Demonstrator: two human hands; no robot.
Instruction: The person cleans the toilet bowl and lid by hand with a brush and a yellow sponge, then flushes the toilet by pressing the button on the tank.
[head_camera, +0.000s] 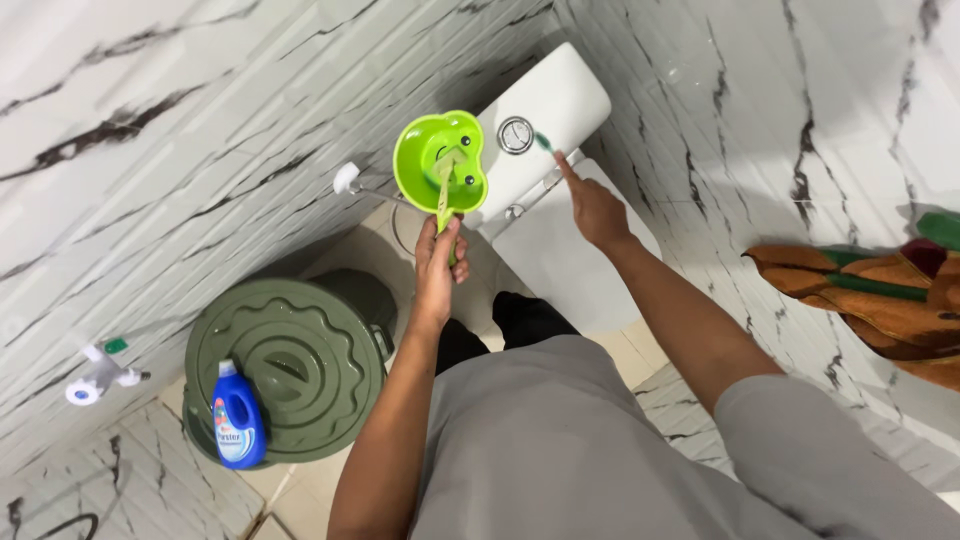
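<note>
My left hand (438, 262) grips the handle of a bright green plastic scoop (442, 160), held up level in front of the white toilet cistern (560, 105). My right hand (592, 208) holds a thin brush with a green tip (544, 142) against the cistern lid, beside the round chrome flush button (515, 134). Below the cistern lies the shut white toilet lid (560, 255). My grey-clad torso and dark trouser legs fill the lower middle of the view.
A green lidded bin (290, 370) stands on the floor at left with a blue detergent bottle (237, 417) lying on it. White taps (100, 376) and a spray nozzle (346, 178) stick out of the marble wall. A brown patterned cloth (880, 295) hangs at right.
</note>
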